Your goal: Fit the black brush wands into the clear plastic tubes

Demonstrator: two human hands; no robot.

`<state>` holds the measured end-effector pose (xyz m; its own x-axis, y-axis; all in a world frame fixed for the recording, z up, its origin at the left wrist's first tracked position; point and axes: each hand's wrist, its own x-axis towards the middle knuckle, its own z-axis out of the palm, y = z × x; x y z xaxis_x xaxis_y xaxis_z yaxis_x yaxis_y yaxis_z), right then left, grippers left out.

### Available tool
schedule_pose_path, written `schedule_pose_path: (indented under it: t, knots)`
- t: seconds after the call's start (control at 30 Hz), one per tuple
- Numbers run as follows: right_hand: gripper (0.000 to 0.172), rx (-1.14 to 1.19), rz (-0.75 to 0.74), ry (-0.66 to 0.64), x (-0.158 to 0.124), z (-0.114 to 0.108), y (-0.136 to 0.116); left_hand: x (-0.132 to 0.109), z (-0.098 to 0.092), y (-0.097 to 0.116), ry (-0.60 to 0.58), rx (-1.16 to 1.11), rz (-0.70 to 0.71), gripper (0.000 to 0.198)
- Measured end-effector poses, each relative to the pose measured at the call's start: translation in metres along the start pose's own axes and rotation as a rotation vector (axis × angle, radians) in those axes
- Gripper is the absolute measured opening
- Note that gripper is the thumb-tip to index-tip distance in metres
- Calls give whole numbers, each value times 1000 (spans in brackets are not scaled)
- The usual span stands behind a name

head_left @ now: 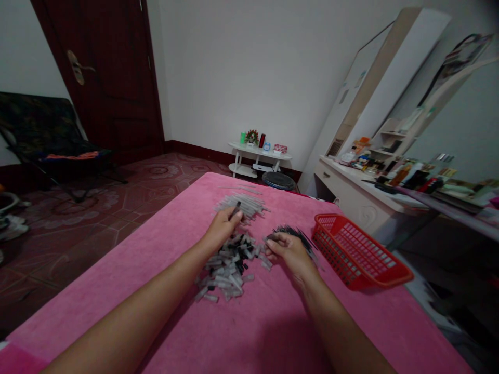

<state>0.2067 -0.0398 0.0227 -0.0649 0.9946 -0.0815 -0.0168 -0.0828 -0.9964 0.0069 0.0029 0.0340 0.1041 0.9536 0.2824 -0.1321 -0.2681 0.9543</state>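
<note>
On a table covered with a pink cloth (163,270), my left hand (222,228) is closed on a dark pen-like piece (236,209), held over a heap of clear tubes (244,203). My right hand (286,249) is closed on a small dark part beside a bundle of thin black sticks (298,235). Between my hands lies a pile of small clear and black caps (230,265).
A red plastic basket (358,254) sits at the table's right edge. A white dresser (362,195) crowded with bottles stands to the right. A low white stand (257,156) is at the far wall, a dark folding chair (50,140) and a door (105,72) on the left.
</note>
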Motion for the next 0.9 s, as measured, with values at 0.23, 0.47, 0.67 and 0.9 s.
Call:
schedule_pose_path:
  t: [0.23, 0.47, 0.67, 0.9]
  knots:
    - [38, 74, 2, -6, -4, 13, 0, 1, 6, 10, 68, -897, -242, 14]
    - [32, -15, -81, 3, -8, 20, 1, 0, 14, 3, 191, -1068, -271, 19]
    - [29, -38, -85, 5, -10, 25, 0, 0, 19, 0, 205, -1143, -268, 19]
    - [22, -101, -180, 67, -8, 22, 1, -9, 25, -7, 118, -907, -301, 17]
